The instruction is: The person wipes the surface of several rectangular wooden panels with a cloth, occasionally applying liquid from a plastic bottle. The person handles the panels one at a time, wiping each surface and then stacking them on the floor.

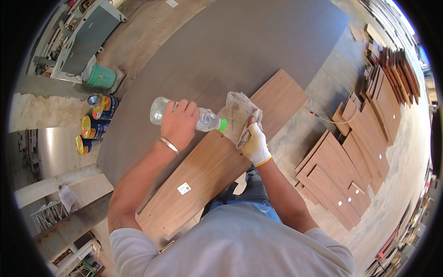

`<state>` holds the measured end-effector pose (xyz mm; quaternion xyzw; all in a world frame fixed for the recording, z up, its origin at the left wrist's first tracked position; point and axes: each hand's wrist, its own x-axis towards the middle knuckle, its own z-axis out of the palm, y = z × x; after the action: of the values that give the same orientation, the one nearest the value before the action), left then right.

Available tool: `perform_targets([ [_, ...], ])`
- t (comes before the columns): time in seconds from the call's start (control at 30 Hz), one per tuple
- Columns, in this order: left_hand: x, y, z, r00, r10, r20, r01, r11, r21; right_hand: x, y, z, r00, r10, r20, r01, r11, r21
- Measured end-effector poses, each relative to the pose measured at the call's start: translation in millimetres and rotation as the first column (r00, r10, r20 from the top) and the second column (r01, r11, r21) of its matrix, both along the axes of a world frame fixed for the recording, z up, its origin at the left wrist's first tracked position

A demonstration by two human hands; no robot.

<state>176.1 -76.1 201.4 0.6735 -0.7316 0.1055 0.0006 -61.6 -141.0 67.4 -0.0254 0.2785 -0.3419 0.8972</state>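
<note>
My bare left hand (180,123) is wrapped round a clear plastic bottle (208,121) lying sideways in the air. Its green cap end points right, against or very near a crumpled grey-beige rag (236,114). That rag is gripped by my right hand (255,144), which wears a white knit glove with a yellow cuff edge; the thumb shows over the cloth. Below both hands lies a long brown wood-grain board (203,173) with a small white label and a few dark holes. It rests across the large dark tabletop (221,51).
Several brown panels (334,173) lie on the floor at the right, with more stacked boards (399,74) farther back. A thin hose (323,119) runs beside them. At the left stand several paint cans (94,127), a green bucket (101,76) and a grey machine (90,41).
</note>
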Motion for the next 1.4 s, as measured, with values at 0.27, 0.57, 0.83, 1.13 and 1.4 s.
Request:
perform_targets([
  [0.27, 44, 60, -48, 0.973, 0.161, -0.167, -0.187, 0.971, -0.147, 42, 33, 38, 0.965, 0.150, 0.213, -0.148, 0.989, -0.024],
  [0.57, 92, 103, -226, 0.358, 0.620, -0.698, -0.694, 0.677, 0.246, -42, 30, 22, 0.979, -0.072, -0.189, 0.053, 0.993, -0.102],
  [0.83, 51, 145, -243, 0.220, 0.656, -0.722, -0.748, 0.588, 0.307, -162, 35, 6, 0.447, -0.297, -0.844, 0.000, 0.943, -0.333],
  [1.13, -89, 305, -209, 0.588, 0.739, -0.329, -0.746, 0.652, 0.131, -90, 62, -43, 0.369, -0.511, -0.776, -0.927, -0.265, -0.265],
  [1.4, -92, 305, -209, 0.597, 0.733, -0.325, -0.735, 0.663, 0.145, -77, 47, -40, 0.405, -0.446, -0.798, -0.893, -0.380, -0.241],
])
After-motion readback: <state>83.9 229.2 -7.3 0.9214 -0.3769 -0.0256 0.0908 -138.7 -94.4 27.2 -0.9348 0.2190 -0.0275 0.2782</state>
